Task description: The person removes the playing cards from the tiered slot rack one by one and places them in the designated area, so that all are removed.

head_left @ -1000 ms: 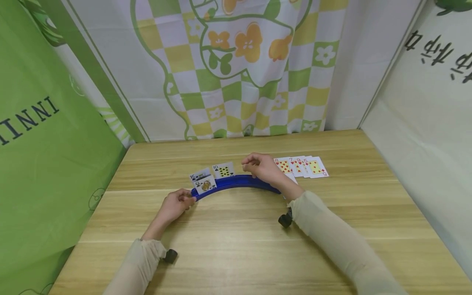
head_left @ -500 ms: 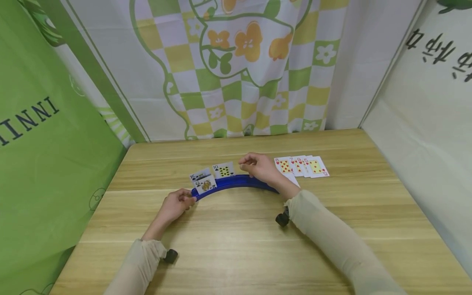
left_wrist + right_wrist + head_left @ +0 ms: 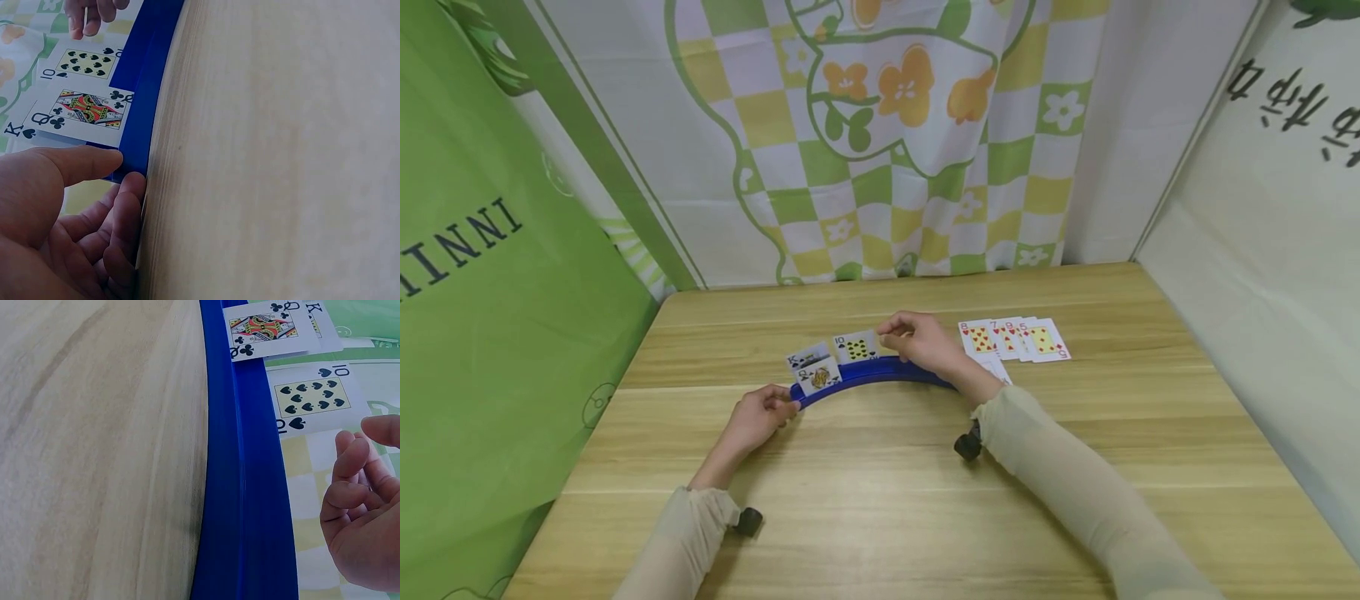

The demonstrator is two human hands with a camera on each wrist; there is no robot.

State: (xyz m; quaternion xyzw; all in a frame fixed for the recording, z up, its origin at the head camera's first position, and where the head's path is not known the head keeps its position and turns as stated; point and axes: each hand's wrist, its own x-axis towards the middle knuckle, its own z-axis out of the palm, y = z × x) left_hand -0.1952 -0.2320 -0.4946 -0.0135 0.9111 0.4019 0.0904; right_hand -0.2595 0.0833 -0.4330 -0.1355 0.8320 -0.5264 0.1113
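Light wooden table (image 3: 880, 517), largest thing in view, with patterned fabric backdrops on three sides.

Curved blue plastic card rack (image 3: 880, 372) sits mid-table, arching away from the person. Three cards stand in its left half: king of spades (image 3: 801, 359) outermost, queen of clubs (image 3: 818, 377) in front of it in a nearer slot, ten of spades (image 3: 856, 347) to their right.

Fanned row of red-suit playing cards (image 3: 1013, 338) lies face up on the table right of the rack, apart from it. One more card peeks out behind the right wrist; face unreadable.

Left hand (image 3: 758, 417): holds the left tip of the rack. Left wrist view shows the thumb lying along the rack's end by the queen, curled fingers (image 3: 122, 219) tucked against its table-side edge. Narrow pinch.

Right hand (image 3: 917, 337): above the rack's middle, just right of the ten of spades. Fingers (image 3: 347, 464) loosely curled, thumb apart from them with a narrow gap; right wrist view shows nothing between them. Fingertips close to the ten's edge; can't tell from any view whether they touch it.

Hidden: the rack's right end sits behind the right forearm in the head view. King is mostly covered by the queen; only its corner index shows.
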